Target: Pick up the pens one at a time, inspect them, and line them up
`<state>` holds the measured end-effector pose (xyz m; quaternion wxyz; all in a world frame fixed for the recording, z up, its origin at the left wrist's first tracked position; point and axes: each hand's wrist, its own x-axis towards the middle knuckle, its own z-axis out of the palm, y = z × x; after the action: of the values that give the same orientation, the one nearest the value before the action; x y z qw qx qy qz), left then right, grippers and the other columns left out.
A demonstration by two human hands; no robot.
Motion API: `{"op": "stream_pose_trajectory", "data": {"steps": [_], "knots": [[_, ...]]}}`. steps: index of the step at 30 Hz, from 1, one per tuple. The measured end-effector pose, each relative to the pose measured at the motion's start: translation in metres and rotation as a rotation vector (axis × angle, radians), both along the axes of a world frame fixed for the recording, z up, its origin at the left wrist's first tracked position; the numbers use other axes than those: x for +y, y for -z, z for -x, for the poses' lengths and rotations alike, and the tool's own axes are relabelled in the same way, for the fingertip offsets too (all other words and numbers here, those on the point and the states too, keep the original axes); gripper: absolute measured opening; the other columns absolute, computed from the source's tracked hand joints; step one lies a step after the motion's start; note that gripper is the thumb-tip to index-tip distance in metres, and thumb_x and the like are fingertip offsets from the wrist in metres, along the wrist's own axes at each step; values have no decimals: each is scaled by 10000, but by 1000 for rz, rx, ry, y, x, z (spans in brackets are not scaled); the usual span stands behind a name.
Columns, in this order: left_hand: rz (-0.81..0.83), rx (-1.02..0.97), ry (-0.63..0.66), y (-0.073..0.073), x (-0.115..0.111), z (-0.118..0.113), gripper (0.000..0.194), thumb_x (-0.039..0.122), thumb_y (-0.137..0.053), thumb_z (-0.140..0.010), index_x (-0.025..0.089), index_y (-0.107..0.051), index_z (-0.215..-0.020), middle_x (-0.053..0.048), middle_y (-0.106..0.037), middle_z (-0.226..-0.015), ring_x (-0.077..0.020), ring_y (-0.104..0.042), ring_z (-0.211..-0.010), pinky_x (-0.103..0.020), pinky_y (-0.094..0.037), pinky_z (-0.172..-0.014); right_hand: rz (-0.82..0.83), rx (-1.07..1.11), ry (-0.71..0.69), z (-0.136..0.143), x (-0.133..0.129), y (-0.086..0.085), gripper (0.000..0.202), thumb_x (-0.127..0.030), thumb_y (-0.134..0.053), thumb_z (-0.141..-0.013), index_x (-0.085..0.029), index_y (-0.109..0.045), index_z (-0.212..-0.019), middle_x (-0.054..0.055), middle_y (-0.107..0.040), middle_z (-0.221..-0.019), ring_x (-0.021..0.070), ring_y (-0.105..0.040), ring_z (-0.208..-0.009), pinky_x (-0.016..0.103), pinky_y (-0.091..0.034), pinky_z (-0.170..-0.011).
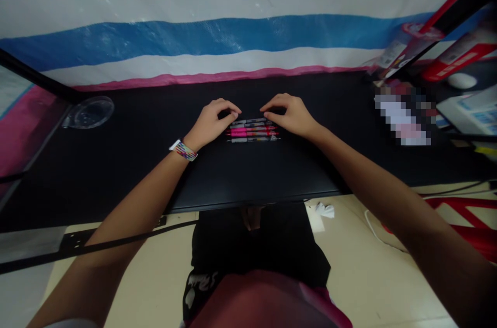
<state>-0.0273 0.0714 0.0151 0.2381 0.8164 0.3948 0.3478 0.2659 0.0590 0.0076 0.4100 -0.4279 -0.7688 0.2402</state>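
Several pens (253, 133) lie side by side in a row on the black table (248, 173), pointing left and right. Some have clear and grey barrels, and a pink one lies among them. My left hand (213, 120) is at the left ends of the pens, thumb and fingertips a little apart near the farthest pen. At the right ends, my right hand (292, 113) curves in the same way, its thumb by the far pens and its fingertips just beyond. Neither hand visibly grips a pen. A patterned band circles my left wrist.
A clear plastic lid or container (91, 112) sits at the far left. Right of my hands are a blurred-out item (404, 116), a clear cup (404, 48), a red bottle (462, 56) and a white box (471, 110). Striped sheeting (233, 33) hangs behind the table.
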Motion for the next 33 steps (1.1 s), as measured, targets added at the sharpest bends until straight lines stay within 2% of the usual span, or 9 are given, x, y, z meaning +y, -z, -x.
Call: {"op": "stream_pose_trajectory", "data": {"steps": [4,9,13,18,23,27,30,33], "knots": [[105,-224,-138,7,-6,-9,170,299,-651,-1040,256,-815,-1052,-59,-825,-1123,-257,-743,-1071,-439,-566,-1036,65,348,220,16,-10,7,200,-319,-713,-940,-289,-883,-1040,76,-838,-1171,315,-736,-1152,510,-550,-1093],[170,-395,-232,10,-23,-27,162,338,-639,-1076,261,-767,-1013,-45,-822,-1125,-256,-738,-1143,-417,-575,-1064,206,553,250,36,-24,12,228,-396,-686,-982,-308,-835,-1130,44,-817,-1309,310,-686,-1314,498,-497,-1218],[194,-423,-198,10,-31,-38,192,352,-619,-1092,262,-763,-1002,-42,-811,-1133,-252,-730,-1170,-419,-563,-1101,258,608,243,45,-29,10,236,-385,-671,-971,-299,-823,-1130,44,-808,-1337,298,-673,-1347,481,-490,-1234],[199,-461,-184,12,-30,-40,186,319,-613,-1079,261,-760,-980,-41,-805,-1113,-252,-731,-1164,-433,-559,-1123,273,609,232,49,-32,5,210,-324,-671,-937,-286,-832,-1066,48,-825,-1257,300,-692,-1284,485,-507,-1210],[191,-429,-185,16,-28,-39,234,350,-561,-1113,259,-745,-1000,-51,-798,-1113,-249,-742,-1172,-419,-584,-1108,301,602,227,49,-31,6,213,-304,-663,-920,-284,-844,-1032,40,-833,-1190,297,-698,-1245,486,-524,-1180],[171,-419,-193,19,-26,-40,261,333,-526,-1131,260,-734,-991,-55,-799,-1117,-237,-752,-1169,-409,-597,-1092,280,558,212,48,-30,6,207,-311,-645,-955,-282,-842,-1012,43,-829,-1146,301,-711,-1216,493,-525,-1162],[162,-423,-224,20,-23,-38,266,312,-524,-1129,262,-727,-965,-55,-807,-1111,-239,-751,-1155,-414,-600,-1073,184,463,171,45,-33,1,199,-297,-640,-983,-282,-839,-988,53,-824,-1120,305,-727,-1182,505,-522,-1147],[152,-411,-261,19,-17,-32,249,314,-552,-1114,262,-734,-952,-51,-808,-1075,-238,-745,-1079,-402,-605,-994,-14,230,31,42,-41,-9,171,-300,-672,-1003,-278,-821,-923,66,-823,-1082,311,-734,-1118,539,-514,-1127]]}}
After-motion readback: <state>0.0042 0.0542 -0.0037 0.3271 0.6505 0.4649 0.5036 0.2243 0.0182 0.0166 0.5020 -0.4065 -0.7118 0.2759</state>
